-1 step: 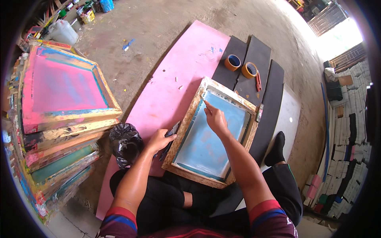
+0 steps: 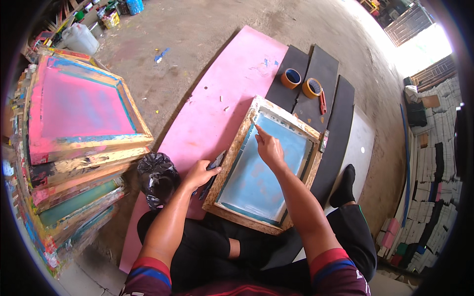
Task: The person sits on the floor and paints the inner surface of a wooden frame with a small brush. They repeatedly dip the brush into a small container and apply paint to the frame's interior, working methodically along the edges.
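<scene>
A wooden-framed printing screen with blue mesh lies tilted in front of me, its near end by my legs. At its left side is my left hand, closed, with the thumb over a dark flat piece against the frame. The kind of that piece is unclear. Over the mesh, my right hand stretches its index finger to the inner edge near the far left corner. Its other fingers are curled, and I see nothing held in it. A small metal fitting sits on the frame's right side.
Two tape rolls and a red cutter knife lie on black boards beyond the screen. A pink board extends left, with a black plastic bag on it. Paint-stained screens are stacked at left; white stacks stand at right.
Both hands keep almost the same place on the screen. The whole view has shifted very slightly; nothing is taken up or let go.
</scene>
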Demonstrator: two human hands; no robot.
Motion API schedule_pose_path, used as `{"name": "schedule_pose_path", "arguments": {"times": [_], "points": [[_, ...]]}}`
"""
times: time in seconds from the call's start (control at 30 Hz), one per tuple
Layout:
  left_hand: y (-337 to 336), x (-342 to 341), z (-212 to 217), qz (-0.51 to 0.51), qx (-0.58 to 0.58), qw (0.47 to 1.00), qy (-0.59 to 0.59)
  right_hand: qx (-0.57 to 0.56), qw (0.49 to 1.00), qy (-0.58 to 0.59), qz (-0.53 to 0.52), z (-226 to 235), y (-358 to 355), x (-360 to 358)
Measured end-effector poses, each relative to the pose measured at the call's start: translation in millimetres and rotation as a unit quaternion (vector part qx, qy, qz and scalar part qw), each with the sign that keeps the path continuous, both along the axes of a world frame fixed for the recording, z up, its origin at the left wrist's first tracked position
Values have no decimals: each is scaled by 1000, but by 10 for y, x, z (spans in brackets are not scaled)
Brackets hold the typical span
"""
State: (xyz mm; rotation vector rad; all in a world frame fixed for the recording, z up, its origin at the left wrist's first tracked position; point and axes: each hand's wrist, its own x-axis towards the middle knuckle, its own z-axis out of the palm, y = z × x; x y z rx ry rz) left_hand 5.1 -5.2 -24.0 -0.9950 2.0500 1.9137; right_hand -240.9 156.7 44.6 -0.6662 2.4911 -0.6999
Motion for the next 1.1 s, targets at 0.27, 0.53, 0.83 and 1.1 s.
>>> {"name": "schedule_pose_path", "arguments": {"times": [0.27,0.53,0.83,1.1], "points": [[-55,-50,7,-12,-31,999,-5,-58,998,-24,-15,-234,60,-128],[-51,-88,96,-23,7,999,-25,-87,940,-316,-97,110,-14,-432],[-73,-93,117,-26,7,999,-45,7,999,28,19,30,128,-103],[-43,-58,100,-17,-9,999,-25,111,992,43,46,390,-91,10]]}}
